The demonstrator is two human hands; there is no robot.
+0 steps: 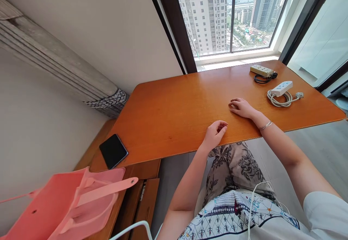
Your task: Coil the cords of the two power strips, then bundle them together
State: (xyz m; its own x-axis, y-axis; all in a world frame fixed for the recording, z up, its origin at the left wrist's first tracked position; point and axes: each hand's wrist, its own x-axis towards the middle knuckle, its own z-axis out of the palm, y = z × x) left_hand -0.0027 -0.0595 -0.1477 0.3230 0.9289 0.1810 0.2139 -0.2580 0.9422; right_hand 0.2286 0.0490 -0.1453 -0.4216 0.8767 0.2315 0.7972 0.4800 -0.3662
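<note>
My left hand [214,134] rests at the front edge of the orange-brown wooden table [168,113], its fingers curled loosely together; whether anything is inside them is hidden. Farther right, my right hand [241,108] lies on the tabletop with its fingers spread a little and nothing under them that shows. To the right of that hand sits a white power strip [282,88] with its pale cord [280,103] coiled beside it. Behind it is a beige power strip [261,70] with a black cord [262,79].
A black tablet [113,151] lies at the table's left corner. Pink plastic containers [62,196] stand at the lower left over a wooden cabinet [145,203]. A window [231,19] is behind the table, and a tied curtain [67,66] hangs at the left.
</note>
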